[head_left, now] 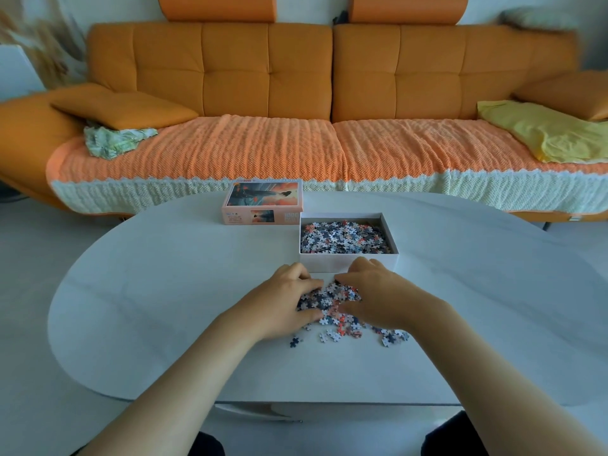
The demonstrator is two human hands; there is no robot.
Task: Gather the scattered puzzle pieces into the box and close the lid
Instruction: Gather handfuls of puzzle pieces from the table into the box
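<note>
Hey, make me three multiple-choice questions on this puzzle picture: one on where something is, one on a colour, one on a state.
1. Where are the loose pieces?
A. in a bag
B. on the table before the box, between left hand and right hand
C. on a shelf
2. What colour is the sofa?
A. green
B. orange
C. black
3. The box is:
A. shut
B. open, empty
C. open, holding pieces
Answers: 1 B, both hands cup the pile there; 2 B, orange cushions; 3 C, pieces fill it.
</note>
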